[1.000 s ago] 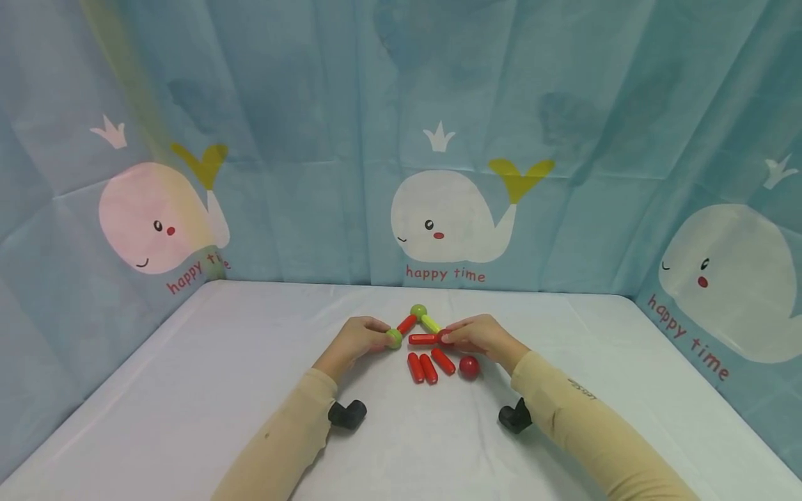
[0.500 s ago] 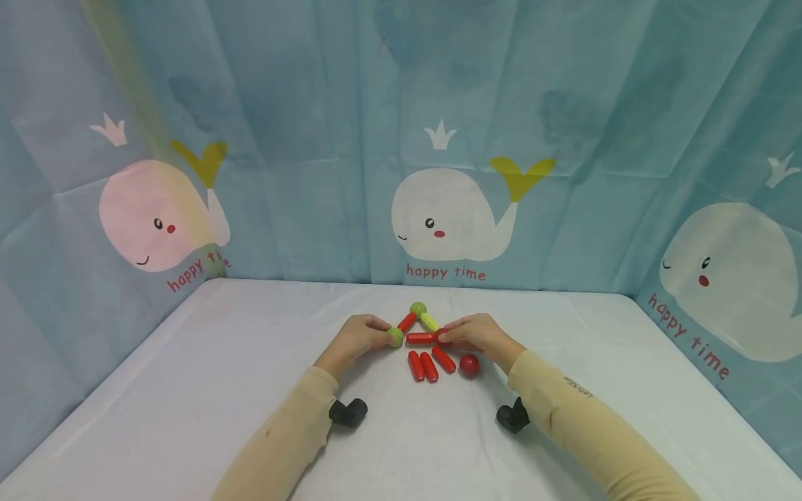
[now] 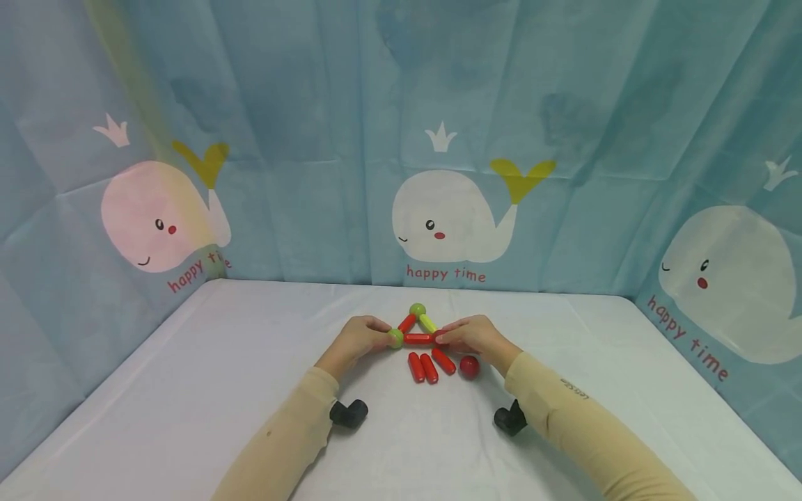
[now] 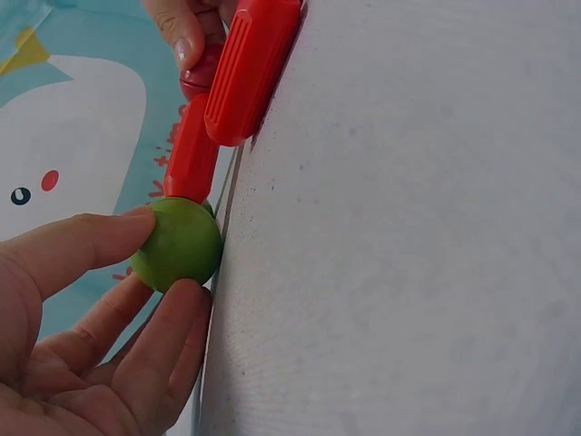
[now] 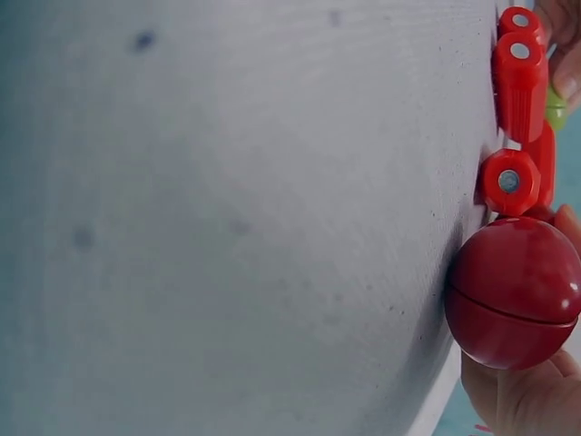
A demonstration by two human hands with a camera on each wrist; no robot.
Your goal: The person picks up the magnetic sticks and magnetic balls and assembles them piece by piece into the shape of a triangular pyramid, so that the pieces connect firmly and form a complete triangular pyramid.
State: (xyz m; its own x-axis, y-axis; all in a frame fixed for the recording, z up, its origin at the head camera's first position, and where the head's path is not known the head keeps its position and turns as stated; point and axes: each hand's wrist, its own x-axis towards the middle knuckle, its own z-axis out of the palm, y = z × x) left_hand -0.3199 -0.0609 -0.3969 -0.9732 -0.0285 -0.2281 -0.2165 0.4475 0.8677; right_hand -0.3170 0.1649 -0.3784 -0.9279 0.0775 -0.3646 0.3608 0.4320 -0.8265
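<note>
My left hand pinches a green ball between thumb and fingers. My right hand grips a red ball, mostly covered by its fingers in the head view. A red magnetic rod lies between the two held balls, its left end touching the green one. Behind it, another red rod and a yellow-green rod slant up to a second green ball, so the pieces outline a triangle. Metal discs show in the ends of loose red rods in the right wrist view.
In front of the triangle lie a pair of red rods, a slanted red rod and a loose red ball. They rest on a white-covered table. A blue whale-print curtain stands behind and at both sides.
My right hand has moved slightly left with the red ball and the bottom red rod. The gap between that rod and the left green ball has closed. My left hand has hardly moved.
</note>
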